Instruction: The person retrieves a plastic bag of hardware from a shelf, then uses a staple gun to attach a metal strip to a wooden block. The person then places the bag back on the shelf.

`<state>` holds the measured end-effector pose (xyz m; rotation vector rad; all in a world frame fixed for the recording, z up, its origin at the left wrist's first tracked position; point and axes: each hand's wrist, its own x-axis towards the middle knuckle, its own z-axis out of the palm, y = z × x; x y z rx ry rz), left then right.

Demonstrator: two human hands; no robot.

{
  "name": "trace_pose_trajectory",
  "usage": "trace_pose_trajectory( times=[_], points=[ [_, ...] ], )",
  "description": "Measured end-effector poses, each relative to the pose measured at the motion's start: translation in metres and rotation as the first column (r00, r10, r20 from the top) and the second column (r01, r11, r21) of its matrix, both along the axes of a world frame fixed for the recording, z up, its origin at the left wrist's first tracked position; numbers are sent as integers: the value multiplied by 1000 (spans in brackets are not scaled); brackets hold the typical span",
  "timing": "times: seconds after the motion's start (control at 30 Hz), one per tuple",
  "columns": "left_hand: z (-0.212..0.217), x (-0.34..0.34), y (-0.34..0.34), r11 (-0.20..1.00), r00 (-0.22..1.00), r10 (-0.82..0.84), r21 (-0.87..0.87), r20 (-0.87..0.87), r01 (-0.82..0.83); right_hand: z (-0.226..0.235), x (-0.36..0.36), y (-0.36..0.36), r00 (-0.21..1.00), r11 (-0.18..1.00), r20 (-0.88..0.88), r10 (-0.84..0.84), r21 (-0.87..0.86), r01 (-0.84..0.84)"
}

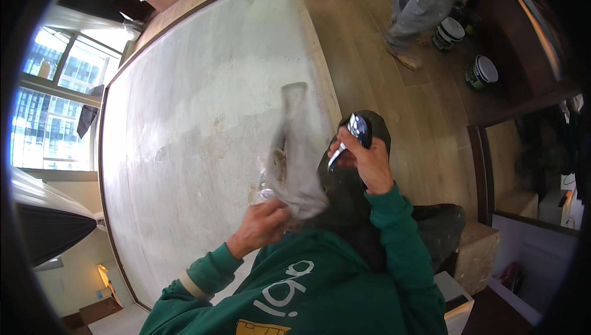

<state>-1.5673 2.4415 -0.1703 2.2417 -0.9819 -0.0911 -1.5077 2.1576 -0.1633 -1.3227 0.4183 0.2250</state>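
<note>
L hand [261, 227] clamped on blurred grey trowel-like blade [295, 156] | R hand [363, 159] fisted round shiny metal tool [356, 129] | risk: blade moving fast nr pale plastered wall [184, 119], could gouge it

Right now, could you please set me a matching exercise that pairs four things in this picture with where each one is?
Things:
1. left hand
2. right hand
3. two paint buckets
4. window

Places:
A. on the wooden floor, upper right
B. far left of the picture
C. gripping the blurred grey trowel
D. around a shiny dark-handled tool

Pairs: 1-C, 2-D, 3-A, 4-B
</note>
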Motion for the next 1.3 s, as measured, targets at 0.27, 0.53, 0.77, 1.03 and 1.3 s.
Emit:
trace_pose_trajectory(
  times=[0.27, 0.53, 0.77, 1.03, 1.3],
  points=[
    [25, 16, -21, 978, 717, 40, -121, -696, -172, -16, 7, 0, 970, 869, 134, 202, -481, -115],
    [100, 91, -52, 566, 182, -140, -230, -973, -792, -44, -10, 4, 998, 906, -4, -65, 418, 61],
    [59, 48, -116, 622, 410, 184, -217, -893, -752, -31, -14, 4, 987, 917, -34, -156, 366, 157],
    [54, 35, -95, 879, 920, 385, 273, 75, -390, -45, -21, 12, 981, 944, 114, -155, 311, 113],
    [57, 38, -88, 924, 917, 300, 160, 264, -348, -37, -22, 6, 985, 975, 121, -126, 198, 100]
  ],
)
